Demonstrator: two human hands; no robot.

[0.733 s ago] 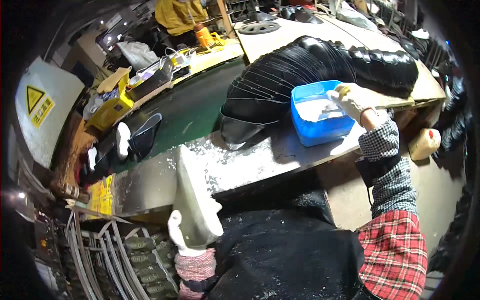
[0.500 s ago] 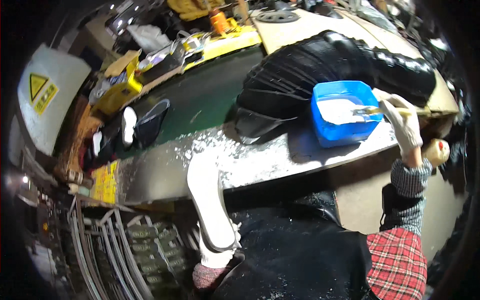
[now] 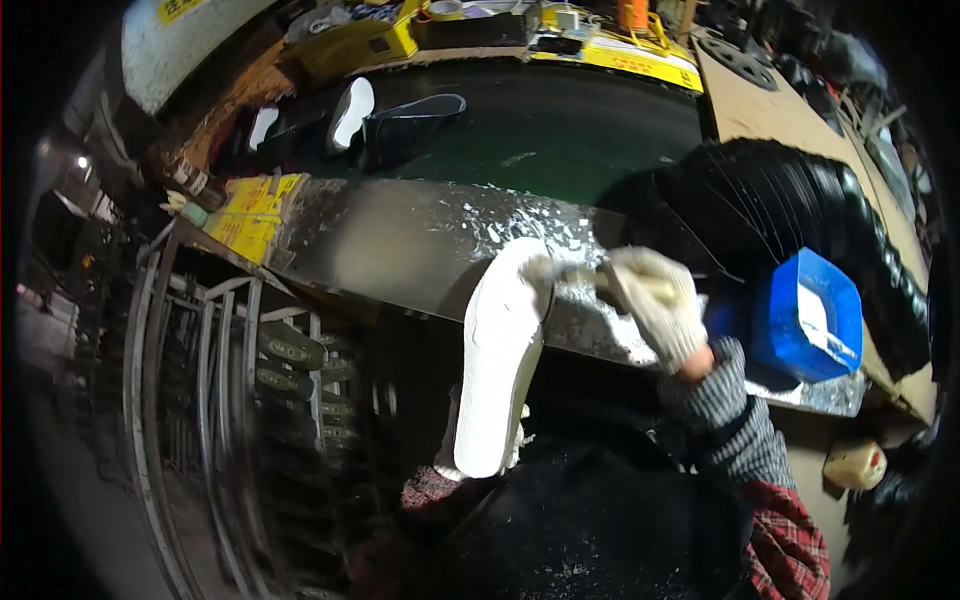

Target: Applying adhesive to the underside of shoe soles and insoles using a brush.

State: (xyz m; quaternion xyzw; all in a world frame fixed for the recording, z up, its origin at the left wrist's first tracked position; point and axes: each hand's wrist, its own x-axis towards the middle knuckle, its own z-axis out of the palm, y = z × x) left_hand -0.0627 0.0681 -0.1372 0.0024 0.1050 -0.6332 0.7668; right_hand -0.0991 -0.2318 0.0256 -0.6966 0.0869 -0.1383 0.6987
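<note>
A boot sole (image 3: 500,340), coated white and facing up, stands before me with its toe end over the bench edge. My left hand (image 3: 449,452), in a white glove, is closed around the heel end from beneath; most of it is hidden by the sole. In a pale knitted glove, my right hand (image 3: 655,300) is closed around the handle of a brush (image 3: 570,271). The bristles, blurred by motion, touch the toe end of the sole at its right edge. To the right is a blue tub (image 3: 845,315) holding white liquid.
Dried white splashes cover the bench (image 3: 400,230). Behind it, white-soled black boots (image 3: 352,115) lie on a dark green belt (image 3: 560,120). Stacked black boot uppers (image 3: 770,200) lie beside the tub. A metal rack (image 3: 210,380) stands at left, a plastic jug (image 3: 855,464) low at right.
My right hand has brought the brush from the blue tub leftward onto the sole. My view has swung right and down, and the sole now sits more upright in my left hand.
</note>
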